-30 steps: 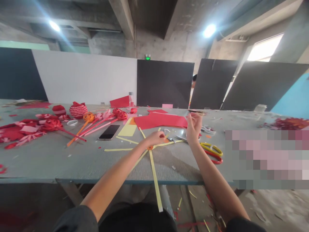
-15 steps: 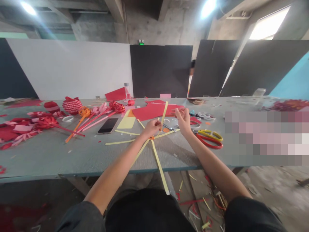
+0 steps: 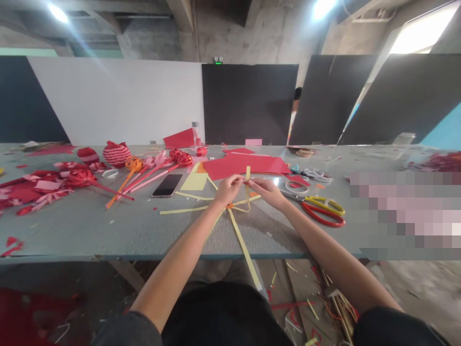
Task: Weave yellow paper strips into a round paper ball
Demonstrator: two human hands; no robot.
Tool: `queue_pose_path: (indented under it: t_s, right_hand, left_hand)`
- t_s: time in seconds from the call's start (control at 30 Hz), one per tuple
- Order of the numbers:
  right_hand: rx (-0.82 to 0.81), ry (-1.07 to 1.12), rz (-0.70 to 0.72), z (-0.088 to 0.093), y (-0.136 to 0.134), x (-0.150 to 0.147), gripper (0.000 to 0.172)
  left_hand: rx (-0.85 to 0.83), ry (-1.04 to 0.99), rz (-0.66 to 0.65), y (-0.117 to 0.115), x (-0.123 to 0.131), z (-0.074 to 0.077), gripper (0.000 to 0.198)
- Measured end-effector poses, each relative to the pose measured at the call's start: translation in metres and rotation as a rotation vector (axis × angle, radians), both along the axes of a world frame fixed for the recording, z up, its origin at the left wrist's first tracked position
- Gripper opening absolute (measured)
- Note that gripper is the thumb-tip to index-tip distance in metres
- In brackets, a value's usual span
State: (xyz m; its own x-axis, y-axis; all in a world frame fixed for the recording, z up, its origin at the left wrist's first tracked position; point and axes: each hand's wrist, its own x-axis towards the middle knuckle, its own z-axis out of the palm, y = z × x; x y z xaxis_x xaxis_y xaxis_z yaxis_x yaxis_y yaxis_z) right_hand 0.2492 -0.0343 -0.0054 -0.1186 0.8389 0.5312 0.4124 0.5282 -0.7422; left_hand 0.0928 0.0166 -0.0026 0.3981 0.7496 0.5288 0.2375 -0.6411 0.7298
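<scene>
Several yellow paper strips [image 3: 242,240] cross at an orange centre on the grey table [image 3: 108,230], and one long strip hangs over the front edge. My left hand [image 3: 227,188] and my right hand [image 3: 267,190] meet just above that crossing. Both pinch one yellow strip that is bent upward, its end [image 3: 248,174] standing up between the fingers. Red and yellow scissors [image 3: 319,210] lie to the right of my right hand.
A black phone [image 3: 167,185] lies left of the strips beside a yellow sheet [image 3: 194,181]. Red paper sheets [image 3: 245,166] lie behind my hands. Red and orange paper flowers on sticks [image 3: 137,175] and red paper crafts [image 3: 39,185] cover the left side. Tape rolls [image 3: 295,186] sit at right. Scraps litter the floor.
My right hand came down from the air and joined my left hand at the crossing. The raised yellow strip is now folded lower between both hands. The view shifted slightly.
</scene>
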Motion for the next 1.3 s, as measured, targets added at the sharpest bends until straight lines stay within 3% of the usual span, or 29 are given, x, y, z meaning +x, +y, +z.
queue_pose_path:
  t_s: [0.13, 0.2, 0.33, 0.4, 0.5, 0.8, 1.03, 1.2, 1.3]
  right_hand:
    - [-0.003, -0.103, 0.078, -0.007, 0.0, -0.008, 0.033]
    - [0.038, -0.125, 0.049, -0.009, 0.001, -0.009, 0.029]
    - [0.167, -0.077, -0.215, -0.01, 0.003, -0.001, 0.024]
    - [0.215, -0.075, -0.336, -0.009, 0.003, 0.004, 0.024]
    - [0.294, -0.145, -0.4, -0.007, 0.001, 0.009, 0.022]
    - [0.373, -0.26, -0.302, -0.006, 0.002, 0.01, 0.024]
    - [0.354, -0.308, -0.17, 0.0, 0.0, 0.011, 0.016]
    - [0.327, -0.293, -0.154, -0.001, 0.003, 0.012, 0.014]
    - [0.289, -0.262, -0.171, -0.003, 0.003, 0.012, 0.024]
  left_hand:
    - [0.034, -0.123, -0.073, 0.0, 0.001, 0.002, 0.019]
    - [0.0, -0.177, -0.055, 0.0, 0.001, 0.003, 0.016]
    - [-0.238, -0.267, -0.01, -0.003, -0.001, 0.008, 0.014]
    - [-0.387, -0.233, -0.106, -0.007, -0.002, 0.011, 0.014]
    - [-0.534, -0.189, -0.245, -0.014, -0.001, 0.014, 0.015]
    - [-0.588, -0.279, -0.267, -0.012, -0.001, 0.012, 0.016]
    - [-0.615, -0.294, -0.258, -0.011, -0.001, 0.012, 0.01]
    - [-0.644, -0.306, -0.249, -0.007, -0.002, 0.011, 0.009]
    - [-0.624, -0.323, -0.249, -0.008, -0.002, 0.011, 0.011]
